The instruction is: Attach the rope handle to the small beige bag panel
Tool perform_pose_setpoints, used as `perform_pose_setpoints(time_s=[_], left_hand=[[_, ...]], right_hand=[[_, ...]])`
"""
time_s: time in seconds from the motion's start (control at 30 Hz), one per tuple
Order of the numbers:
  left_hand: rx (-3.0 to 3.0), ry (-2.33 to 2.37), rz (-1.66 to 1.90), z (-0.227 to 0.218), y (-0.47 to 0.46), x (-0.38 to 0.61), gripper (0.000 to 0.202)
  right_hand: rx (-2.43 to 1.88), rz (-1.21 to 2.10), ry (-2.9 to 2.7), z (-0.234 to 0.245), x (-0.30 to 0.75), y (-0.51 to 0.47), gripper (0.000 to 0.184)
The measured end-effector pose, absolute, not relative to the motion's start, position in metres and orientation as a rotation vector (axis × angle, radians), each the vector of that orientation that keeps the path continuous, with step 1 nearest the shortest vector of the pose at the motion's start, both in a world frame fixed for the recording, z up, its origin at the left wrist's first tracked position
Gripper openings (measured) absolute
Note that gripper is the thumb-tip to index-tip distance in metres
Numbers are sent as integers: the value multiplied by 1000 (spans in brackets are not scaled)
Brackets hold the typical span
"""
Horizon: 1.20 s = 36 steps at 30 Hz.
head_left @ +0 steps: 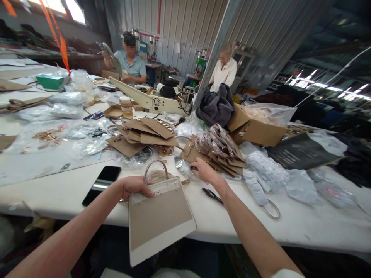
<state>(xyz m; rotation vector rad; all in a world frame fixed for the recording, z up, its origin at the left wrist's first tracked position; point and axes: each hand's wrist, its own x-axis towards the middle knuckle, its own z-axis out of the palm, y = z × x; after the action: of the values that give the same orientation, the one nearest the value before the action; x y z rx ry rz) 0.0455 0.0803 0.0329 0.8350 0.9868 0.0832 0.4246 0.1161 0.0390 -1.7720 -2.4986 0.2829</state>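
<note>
My left hand (136, 187) grips the top corner of a beige bag panel (160, 216) with a pale border, which hangs over the table's front edge. A curved handle (156, 164) wrapped in clear film rises from the panel's top. My right hand (203, 171) is closed at the near edge of a stack of brown bag panels (216, 158) with wrapped handles. Something small and dark shows at its fingertips; I cannot make out what. Below that hand lies a black-handled tool (213, 195). A phone (102, 185) rests beside my left forearm.
Further brown panels (145, 133) are piled mid-table, near small gold hardware (46, 136) in plastic. Plastic-wrapped pieces (266, 170) and a cardboard box (257, 129) lie to the right. A long cream machine (162, 102) stands behind. Two people work across the table.
</note>
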Motion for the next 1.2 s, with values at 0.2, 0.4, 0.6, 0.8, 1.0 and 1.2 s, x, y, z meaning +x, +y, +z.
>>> perform_pose_setpoints(time_s=[0.2,0.4,0.6,0.8,1.0,1.2], left_hand=[[837,995,85,30,82,44,71],[828,946,80,28,81,44,66],[824,950,110,28,80,44,66],[843,952,97,29,80,44,67],[827,946,89,27,81,43,65],[823,973,95,26,82,43,70]], right_hand=[[-1620,351,-2536,38,423,114,20],[-1483,408,-2516,35,428,116,27],[-1429,499,-2560,35,435,121,22],[-1462,533,-2477,35,433,119,20],[-1482,674,-2191,40,440,126,10],[-1550,815,-1777,30,441,125,39]])
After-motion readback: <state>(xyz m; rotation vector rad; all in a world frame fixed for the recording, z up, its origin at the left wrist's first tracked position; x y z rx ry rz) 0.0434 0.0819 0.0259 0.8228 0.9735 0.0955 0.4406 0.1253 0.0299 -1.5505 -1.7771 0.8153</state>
